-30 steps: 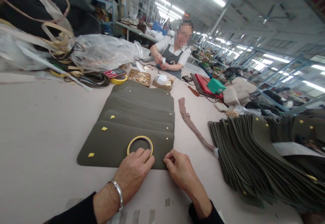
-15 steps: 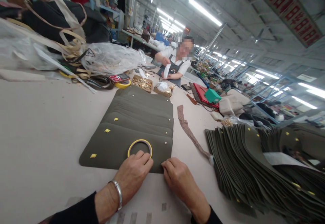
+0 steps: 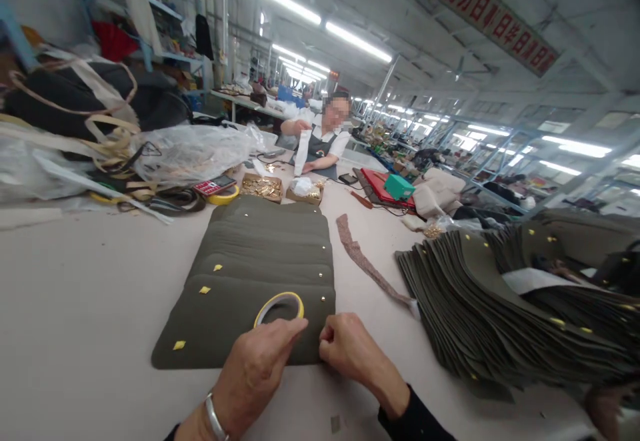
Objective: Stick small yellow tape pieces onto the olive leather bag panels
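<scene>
My left hand [image 3: 263, 364], with a silver bangle at the wrist, closes around the near side of a roll of yellow tape [image 3: 301, 304]. The roll tilts up over the front of an overlapped row of dark olive panels [image 3: 220, 334]. Small yellow tape pieces [image 3: 179, 345] mark the panels' left side, and small metal studs [image 3: 323, 299] line their right side. At the front right corner of the nearest panel, my right hand [image 3: 356, 349] is closed with its fingers curled. What sits between those fingertips is hidden.
A thick fanned stack of olive panels [image 3: 465, 314] lies to the right. A brown strip [image 3: 367, 261] lies between. Boxes of gold-coloured metal parts [image 3: 261, 187] stand beyond, with plastic bags [image 3: 195, 154] at left. A person [image 3: 320, 144] across the table holds something white.
The view has shifted, so the table sits lower and further left. The tape roll has tilted up in my left hand, whose back has turned. My right hand's fingers have curled tighter.
</scene>
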`<state>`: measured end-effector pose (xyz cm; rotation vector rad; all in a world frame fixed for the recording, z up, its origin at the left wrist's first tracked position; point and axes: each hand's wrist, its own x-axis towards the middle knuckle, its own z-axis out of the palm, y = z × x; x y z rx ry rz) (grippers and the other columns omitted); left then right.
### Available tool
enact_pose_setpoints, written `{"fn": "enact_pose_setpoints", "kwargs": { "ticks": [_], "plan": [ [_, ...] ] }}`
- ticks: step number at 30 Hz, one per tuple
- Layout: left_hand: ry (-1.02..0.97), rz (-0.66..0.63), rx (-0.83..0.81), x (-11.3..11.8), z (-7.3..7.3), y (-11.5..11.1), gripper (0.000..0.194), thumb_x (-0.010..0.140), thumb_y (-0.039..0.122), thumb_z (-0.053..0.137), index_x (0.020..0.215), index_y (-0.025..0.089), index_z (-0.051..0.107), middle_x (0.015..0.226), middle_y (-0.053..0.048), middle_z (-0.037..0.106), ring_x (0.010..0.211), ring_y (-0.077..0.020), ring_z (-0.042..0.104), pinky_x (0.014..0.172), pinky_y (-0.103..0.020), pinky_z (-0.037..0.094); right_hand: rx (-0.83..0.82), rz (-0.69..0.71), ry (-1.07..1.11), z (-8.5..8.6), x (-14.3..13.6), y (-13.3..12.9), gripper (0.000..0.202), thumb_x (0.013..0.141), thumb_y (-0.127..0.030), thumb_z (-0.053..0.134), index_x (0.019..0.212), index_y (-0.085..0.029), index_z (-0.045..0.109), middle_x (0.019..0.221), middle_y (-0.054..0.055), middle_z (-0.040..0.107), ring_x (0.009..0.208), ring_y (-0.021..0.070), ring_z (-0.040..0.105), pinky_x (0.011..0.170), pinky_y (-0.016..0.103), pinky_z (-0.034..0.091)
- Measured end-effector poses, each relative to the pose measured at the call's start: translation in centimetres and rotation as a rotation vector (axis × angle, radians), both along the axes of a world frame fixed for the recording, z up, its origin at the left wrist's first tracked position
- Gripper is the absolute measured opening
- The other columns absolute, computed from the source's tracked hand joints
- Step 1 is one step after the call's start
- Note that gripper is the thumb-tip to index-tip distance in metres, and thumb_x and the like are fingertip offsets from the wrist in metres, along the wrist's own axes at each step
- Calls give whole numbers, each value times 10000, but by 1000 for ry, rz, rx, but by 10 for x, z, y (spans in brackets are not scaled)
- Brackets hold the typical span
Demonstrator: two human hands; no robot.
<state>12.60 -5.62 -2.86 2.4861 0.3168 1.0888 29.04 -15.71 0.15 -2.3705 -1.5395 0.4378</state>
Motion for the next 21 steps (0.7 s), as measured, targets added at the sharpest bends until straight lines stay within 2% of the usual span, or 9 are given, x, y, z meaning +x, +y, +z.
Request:
{"fn": "enact_pose_setpoints", "kwargs": {
  "ticks": [2,4,6,8,11,15,21],
  "plan": [
    [-41,-26,-49,-4,9,-1,289,948,178,434,1217,223,530,894,-2,710,781,-93,682,724,-157,528,-10,52,79,1,-5,-9,240,622,-47,514,632,-178,714,607,48,715,568,164,657,490,208,370],
    [-7,-35,-112,-7,18,-3,394,955,210,433,1349,218,421,809,24,695,680,-75,671,649,-129,517,38,68,142,6,-10,-17,222,656,-56,529,661,-182,712,598,28,703,550,149,642,485,203,369],
    [37,-32,-168,-10,22,-7,487,961,226,412,1432,197,294,700,57,654,553,-66,624,548,-119,487,202,42,179,13,-15,-22,209,733,-80,529,736,-186,710,647,17,700,585,137,632,536,204,408],
    [49,-23,-188,-11,23,-11,508,962,227,399,1446,195,247,661,74,632,511,-67,597,511,-125,468,429,54,202,20,-18,-25,201,813,-112,507,837,-185,694,734,21,697,639,130,621,606,211,449],
    [62,-24,-156,-12,22,-15,493,963,227,398,1433,199,253,728,56,672,592,-76,640,566,-137,489,654,207,173,27,-21,-26,206,852,-115,498,976,-178,650,869,52,683,747,143,614,704,245,488],
    [72,-58,-94,-12,20,-19,464,973,228,382,1419,167,269,847,3,721,718,-91,686,628,-141,514,674,354,79,24,-24,-26,228,863,-88,485,1019,-180,623,922,69,670,879,174,608,793,289,499],
    [58,-4,40,-8,15,-24,406,985,254,360,1371,130,342,836,-33,731,629,-108,674,589,-168,518,697,385,33,13,-24,-24,159,862,-85,467,838,-176,596,728,36,636,668,145,585,620,244,465]
  ]
}}
